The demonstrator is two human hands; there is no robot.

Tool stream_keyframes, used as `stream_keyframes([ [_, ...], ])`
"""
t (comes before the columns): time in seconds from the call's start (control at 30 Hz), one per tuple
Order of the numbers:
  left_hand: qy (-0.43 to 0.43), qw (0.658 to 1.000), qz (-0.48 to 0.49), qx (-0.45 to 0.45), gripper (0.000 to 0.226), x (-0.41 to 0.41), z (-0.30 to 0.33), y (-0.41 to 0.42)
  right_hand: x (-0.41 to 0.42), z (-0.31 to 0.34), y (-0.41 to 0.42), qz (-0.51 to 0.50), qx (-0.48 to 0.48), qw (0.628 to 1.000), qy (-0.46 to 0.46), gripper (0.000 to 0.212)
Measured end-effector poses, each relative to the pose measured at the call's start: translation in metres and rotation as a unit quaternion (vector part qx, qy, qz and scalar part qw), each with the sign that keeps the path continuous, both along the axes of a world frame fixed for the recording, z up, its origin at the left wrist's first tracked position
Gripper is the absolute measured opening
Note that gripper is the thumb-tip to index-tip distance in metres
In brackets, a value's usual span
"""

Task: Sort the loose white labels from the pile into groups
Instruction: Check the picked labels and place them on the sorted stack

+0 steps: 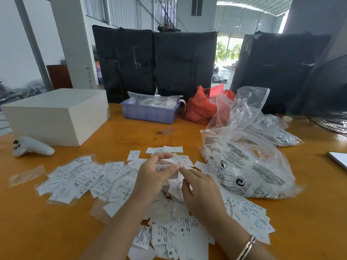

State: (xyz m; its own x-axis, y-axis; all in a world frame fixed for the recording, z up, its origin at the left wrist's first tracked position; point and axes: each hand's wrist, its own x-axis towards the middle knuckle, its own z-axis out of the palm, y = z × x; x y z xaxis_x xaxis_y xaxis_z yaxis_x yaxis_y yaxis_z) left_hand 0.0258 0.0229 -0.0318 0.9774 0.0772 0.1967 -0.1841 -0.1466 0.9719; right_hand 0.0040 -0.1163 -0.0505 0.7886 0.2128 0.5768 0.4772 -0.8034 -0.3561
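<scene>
Head view has you looking down at an orange desk (pixel 56 212) with your two hands meeting over the middle of a spread of white labels (pixel 90 179). Your left hand (pixel 154 177) has its fingers (pixel 167 156) curled round a small bunch of labels (pixel 180 162), thumb and fingertips pinching them from both sides. Your right hand (pixel 201 190) comes in just beside it, the forefinger and thumb pinching at the lower edge of that same bunch; the other fingers lie loosely curled.

Take the hands as your landmark. To their left a group of labels lies fanned out flat, with XL and XXL marks showing. Below your wrists a second heap (pixel 169 235) reaches almost to the near edge of the desk, with S and M marks on top. To the right of your right forearm a third cluster (pixel 251 216) lies touching a printed clear plastic bag (pixel 253 166). A few single labels lie just beyond your fingertips.

Bare desk shows beyond the hands, between them and a purple tray (pixel 150 113) with a red bag (pixel 202 107) next to it. Far left of the hands sit a white box (pixel 56 115) and a white controller (pixel 32 147); the near-left corner of the desk is bare wood. Far right, a phone (pixel 338 160) lies at the frame edge beyond the clear bag, near a fan grille (pixel 330 102).
</scene>
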Motion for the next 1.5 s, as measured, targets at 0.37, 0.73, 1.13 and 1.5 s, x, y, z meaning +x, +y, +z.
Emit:
stream_keyframes([
  [0.37, 0.035, 0.973, 0.197, 0.110, 0.028, 0.016, 0.007, 0.044, 0.007, -0.003, -0.016, -0.036, -0.009, 0.999, -0.005, 0.054],
  [0.73, 0.026, 0.839, 0.293, 0.457, 0.059, 0.016, -0.006, 0.056, 0.023, 0.011, -0.063, -0.191, 0.030, 0.975, -0.109, 0.025],
  [1.13, -0.234, 0.874, -0.045, 0.424, 0.014, 0.006, -0.019, 0.007, 0.043, 0.008, -0.093, -0.313, -0.048, 0.937, 0.149, 0.043],
  [1.5, -0.230, 0.879, -0.066, 0.412, 0.012, 0.008, -0.023, 0.006, 0.050, 0.000, -0.095, -0.303, -0.026, 0.947, 0.102, 0.034],
])
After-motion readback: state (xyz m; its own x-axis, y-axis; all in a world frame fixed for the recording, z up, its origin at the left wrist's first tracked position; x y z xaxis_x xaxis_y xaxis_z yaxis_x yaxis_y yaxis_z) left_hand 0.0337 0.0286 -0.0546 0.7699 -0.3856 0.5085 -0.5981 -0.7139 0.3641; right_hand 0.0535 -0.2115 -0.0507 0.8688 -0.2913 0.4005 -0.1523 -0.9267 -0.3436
